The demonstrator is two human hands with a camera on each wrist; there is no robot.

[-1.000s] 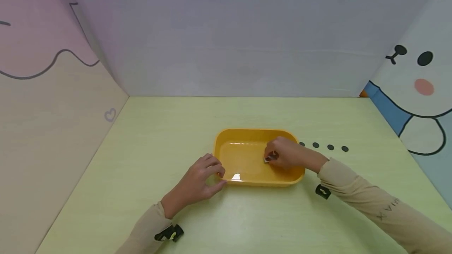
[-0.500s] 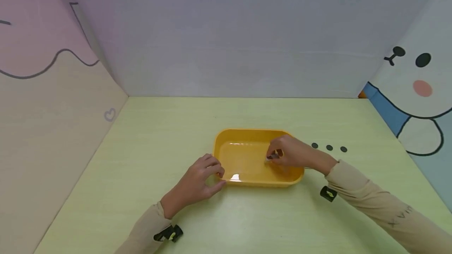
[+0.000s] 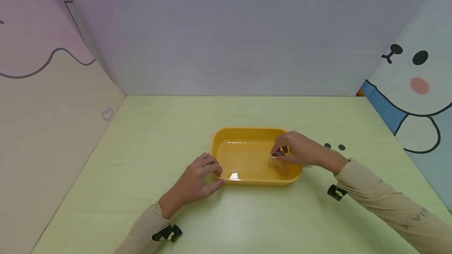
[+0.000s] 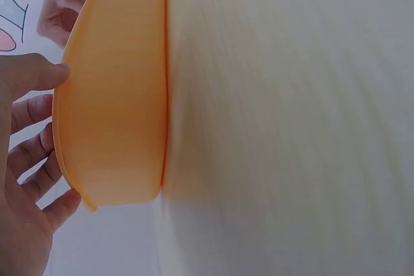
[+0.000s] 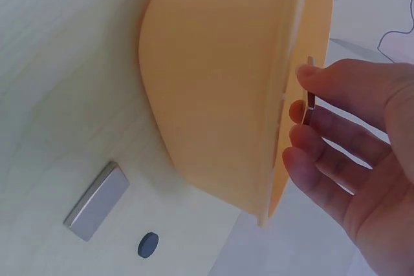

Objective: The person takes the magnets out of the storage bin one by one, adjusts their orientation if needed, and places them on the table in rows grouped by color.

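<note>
A yellow plastic tray point(image 3: 243, 162) with rounded corners stands on the pale table. My left hand point(image 3: 194, 179) holds its near left corner; in the left wrist view the thumb point(image 4: 48, 74) and bent fingers spread along the rim. Between thumb and fingertips my right hand point(image 3: 296, 148) pinches a small flat silvery metal bar point(image 3: 277, 154) over the right part of the tray. The right wrist view shows this bar point(image 5: 309, 98) nearly edge-on beside the rim, partly covered by the fingertips.
Outside the tray, a silvery rectangular block point(image 5: 97, 201) lies on the table near a dark round disc point(image 5: 148, 245). Two dark discs show in the head view, one disc point(image 3: 327, 146) close behind the right forearm. Cartoon-printed panels and a plain back wall point(image 3: 240, 34) enclose the table.
My right hand has shifted right and slightly up with the metal bar, and its wrist now covers more of the dark discs. The left hand keeps its place at the tray corner.
</note>
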